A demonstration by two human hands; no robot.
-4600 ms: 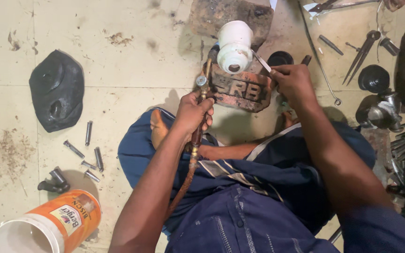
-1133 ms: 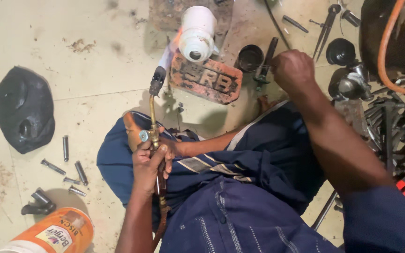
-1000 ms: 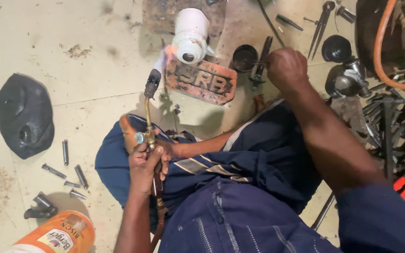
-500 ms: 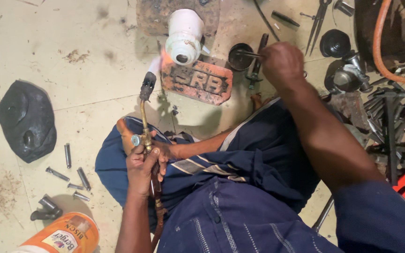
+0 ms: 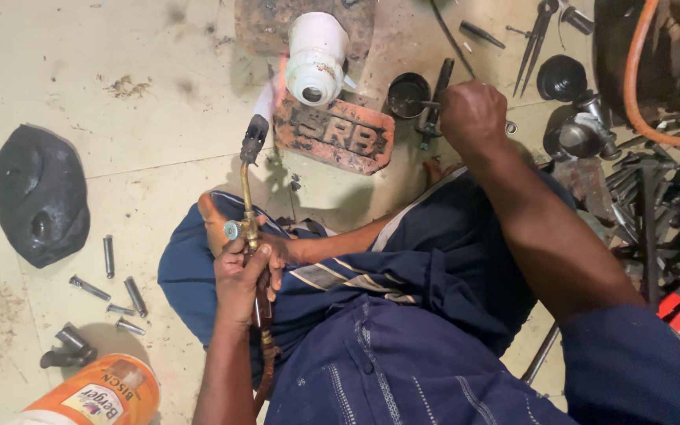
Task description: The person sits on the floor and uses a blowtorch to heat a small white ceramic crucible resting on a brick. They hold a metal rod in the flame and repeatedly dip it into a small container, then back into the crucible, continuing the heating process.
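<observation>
Torch flame on white part, seated on floor.
Left hand [image 5: 239, 275] grips brass torch [image 5: 249, 206]; right hand [image 5: 472, 116] closed on thin rod [image 5: 421, 103], its tip hidden; white part [image 5: 315, 57] sits by rusty plate [image 5: 334, 135].

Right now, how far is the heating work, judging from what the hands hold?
Done: the torch is lit, its flame reaching the white part standing on the rusty block. In hand: the left hand grips the torch; the right hand holds a thin rod at the small black cup. Left: bolts lie untouched on the floor.
</observation>
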